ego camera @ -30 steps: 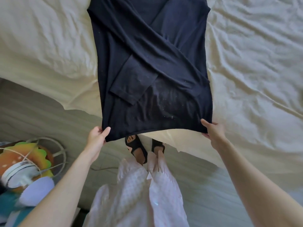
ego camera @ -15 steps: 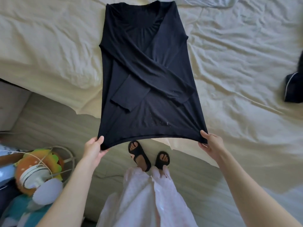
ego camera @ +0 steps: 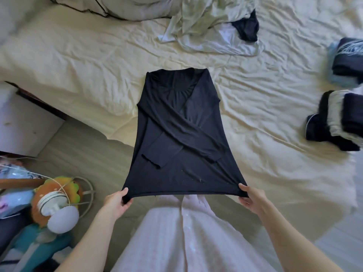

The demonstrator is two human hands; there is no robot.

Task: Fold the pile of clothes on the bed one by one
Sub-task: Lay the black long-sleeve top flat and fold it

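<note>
The black top (ego camera: 176, 134) lies on the bed (ego camera: 78, 65), sleeves crossed over its front, its hem pulled past the edge; the left hand (ego camera: 117, 201) and right hand (ego camera: 253, 199) each pinch one hem corner, wide apart; unfolded clothes (ego camera: 212, 26) lie beyond.

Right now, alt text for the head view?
Both hands pinch the bottom hem corners of a black long-sleeved top, left hand and right hand, its sleeves crossed over the front, upper part lying on a cream bed sheet. Unfolded clothes lie beyond; folded stacks sit at right.
</note>
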